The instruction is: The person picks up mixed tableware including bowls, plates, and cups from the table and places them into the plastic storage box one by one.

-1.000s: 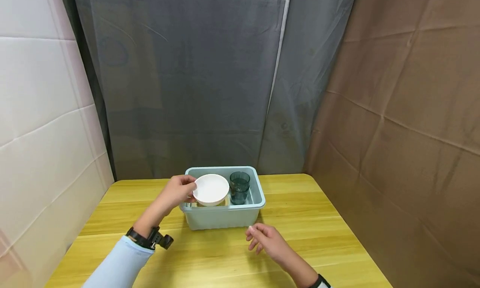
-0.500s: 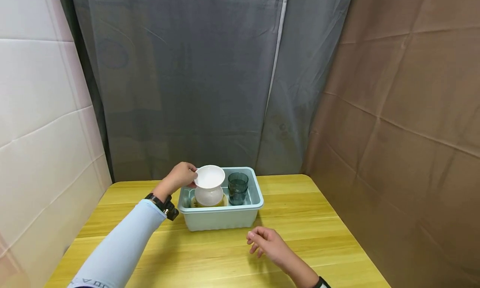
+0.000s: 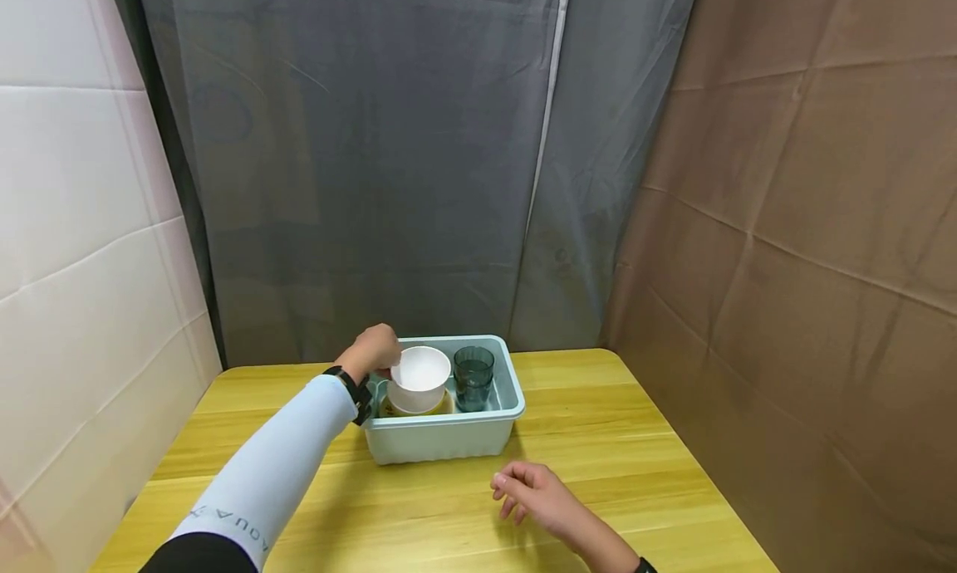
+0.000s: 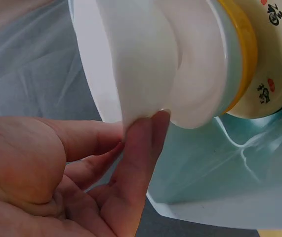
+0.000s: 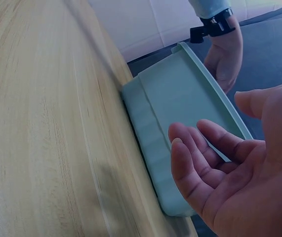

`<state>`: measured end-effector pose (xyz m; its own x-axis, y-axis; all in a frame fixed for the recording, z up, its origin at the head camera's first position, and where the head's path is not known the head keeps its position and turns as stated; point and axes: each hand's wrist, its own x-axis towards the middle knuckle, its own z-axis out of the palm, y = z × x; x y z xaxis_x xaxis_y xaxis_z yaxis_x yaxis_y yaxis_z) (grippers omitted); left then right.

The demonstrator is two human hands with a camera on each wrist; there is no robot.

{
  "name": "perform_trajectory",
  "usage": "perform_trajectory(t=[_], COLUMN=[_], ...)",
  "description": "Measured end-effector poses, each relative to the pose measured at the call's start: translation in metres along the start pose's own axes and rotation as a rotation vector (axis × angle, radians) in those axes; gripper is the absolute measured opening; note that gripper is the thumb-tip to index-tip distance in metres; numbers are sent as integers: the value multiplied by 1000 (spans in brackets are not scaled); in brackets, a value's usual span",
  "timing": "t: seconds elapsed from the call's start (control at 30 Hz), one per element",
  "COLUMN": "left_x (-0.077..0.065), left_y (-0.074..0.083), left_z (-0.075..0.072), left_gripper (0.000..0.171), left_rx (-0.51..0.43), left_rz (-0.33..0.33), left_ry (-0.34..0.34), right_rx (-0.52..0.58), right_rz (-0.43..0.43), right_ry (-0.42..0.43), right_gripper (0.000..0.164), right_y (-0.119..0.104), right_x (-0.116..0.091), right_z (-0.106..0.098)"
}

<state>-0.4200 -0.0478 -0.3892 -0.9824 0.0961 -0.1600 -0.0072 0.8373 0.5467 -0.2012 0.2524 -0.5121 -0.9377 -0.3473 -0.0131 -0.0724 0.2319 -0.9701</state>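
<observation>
My left hand (image 3: pixel 375 350) pinches the left rim of a white bowl (image 3: pixel 421 372), thumb on one side of the wall and fingers on the other. This bowl sits close over a second white bowl (image 4: pixel 200 69) inside a light blue plastic basin (image 3: pixel 441 442). Under that, the left wrist view shows a yellow-banded piece (image 4: pixel 247 42) and a cream dish (image 4: pixel 271 69) with black and red characters. My right hand (image 3: pixel 532 498) hovers over the table in front of the basin, fingers loosely bent, holding nothing.
Two dark, see-through glasses (image 3: pixel 474 377), one stacked in the other, stand in the basin's right side. The basin rests near the back of a yellow wood table (image 3: pixel 613 440). A grey curtain (image 3: pixel 389 183) hangs behind, with cloth walls on both sides.
My left hand has carried the white bowl back over the second bowl, then lowered it toward the stack. My right hand stays nearly in place.
</observation>
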Motion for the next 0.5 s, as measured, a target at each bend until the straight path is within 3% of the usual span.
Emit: perform_trajectory(t=[0.17,0.3,0.47,0.5], left_x=[1,17,124,121], left_y=[4,-2,-64,-62], left_z=[2,8,44,43], left_gripper=[4,3,2,1], left_rx=[113,176,214,225], left_rz=[-8,-20,76,75], left_ry=[-16,-43,-59,-54], right_rx=[10,11,15,18], right_rz=[-4,-6,-15,-15], right_ry=[4,13,6,6], right_gripper=[28,29,29,29], right_y=[2,1,-1,-1], right_x=[-2,-5,-6,-6], right_z=[2,2,0,0])
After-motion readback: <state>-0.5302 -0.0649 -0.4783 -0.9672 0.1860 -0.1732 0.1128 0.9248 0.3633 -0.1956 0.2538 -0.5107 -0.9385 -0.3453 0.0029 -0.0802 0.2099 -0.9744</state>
